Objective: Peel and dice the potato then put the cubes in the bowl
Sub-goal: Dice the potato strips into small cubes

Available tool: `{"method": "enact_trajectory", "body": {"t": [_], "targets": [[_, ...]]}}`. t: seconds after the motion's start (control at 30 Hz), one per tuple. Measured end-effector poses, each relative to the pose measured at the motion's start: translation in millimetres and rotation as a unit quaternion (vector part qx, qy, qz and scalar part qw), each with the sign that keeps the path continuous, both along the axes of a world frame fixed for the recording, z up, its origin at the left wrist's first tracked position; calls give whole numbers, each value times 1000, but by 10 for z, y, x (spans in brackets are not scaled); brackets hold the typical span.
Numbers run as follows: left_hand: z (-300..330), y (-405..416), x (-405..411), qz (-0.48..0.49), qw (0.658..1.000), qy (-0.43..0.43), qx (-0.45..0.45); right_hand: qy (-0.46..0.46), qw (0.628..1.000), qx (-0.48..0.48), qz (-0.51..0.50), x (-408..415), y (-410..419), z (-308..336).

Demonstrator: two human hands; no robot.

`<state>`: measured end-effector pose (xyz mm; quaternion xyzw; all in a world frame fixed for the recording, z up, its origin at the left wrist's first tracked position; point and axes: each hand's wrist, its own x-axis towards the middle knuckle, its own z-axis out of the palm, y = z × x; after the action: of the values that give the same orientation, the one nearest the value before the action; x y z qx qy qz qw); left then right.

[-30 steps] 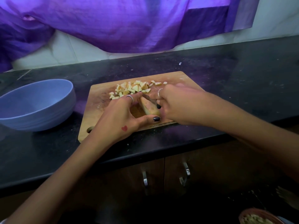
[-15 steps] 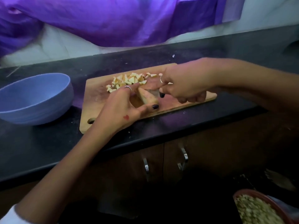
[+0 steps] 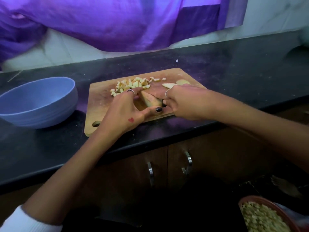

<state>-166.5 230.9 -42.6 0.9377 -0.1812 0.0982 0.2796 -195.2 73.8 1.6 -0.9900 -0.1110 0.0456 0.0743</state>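
Potato (image 3: 150, 100) pinched by left hand (image 3: 124, 111); right hand (image 3: 182, 102) probably grips knife, blade hidden. Slip risk: fingertips close.

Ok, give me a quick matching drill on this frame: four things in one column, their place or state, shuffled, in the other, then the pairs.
Things:
1. bowl
2. potato cubes
3. potato piece
4. cutting board

Place or state:
A. held by the left hand, with the right hand beside it
B. blue, at the left of the counter
C. piled at the board's far side
D. wooden, hole at its near left corner

Pairs: 1-B, 2-C, 3-A, 4-D
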Motion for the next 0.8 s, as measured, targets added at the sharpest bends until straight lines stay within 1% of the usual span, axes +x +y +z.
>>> {"method": "enact_trajectory", "body": {"t": [0.13, 0.23, 0.33, 0.37, 0.5, 0.53, 0.6, 0.67, 0.73, 0.8], "targets": [[-6, -6, 5, 6, 1000, -2, 14, 7, 1000, -4, -20, -123, -122, 21], [-10, 2, 17, -1, 1000, -7, 23, 39, 999, -16, -26, -267, -189, 20], [-1, 17, 24, -10, 1000, -11, 19, 8, 1000, -20, 6, -250, -147, -39], [-5, 18, 24, -9, 1000, -9, 18, 11, 1000, -23, 4, -225, -116, -49], [-16, 7, 19, -1, 1000, -8, 19, 64, 997, -40, -13, -130, -8, -63], [-17, 8, 24, 0, 1000, -6, 19, 56, 998, -42, -2, -137, -21, -87], [-23, 7, 14, 4, 1000, -5, 17, 10, 998, -51, 30, -206, -94, -131], [-22, 13, 10, 8, 1000, -5, 15, -32, 994, -86, 61, -280, -164, -172], [-30, 16, 17, 10, 1000, -2, 11, -43, 992, -103, 64, -294, -204, -201], [-43, 21, 26, 7, 1000, -2, 8, -59, 992, -97, 51, -228, -242, -213]]}}
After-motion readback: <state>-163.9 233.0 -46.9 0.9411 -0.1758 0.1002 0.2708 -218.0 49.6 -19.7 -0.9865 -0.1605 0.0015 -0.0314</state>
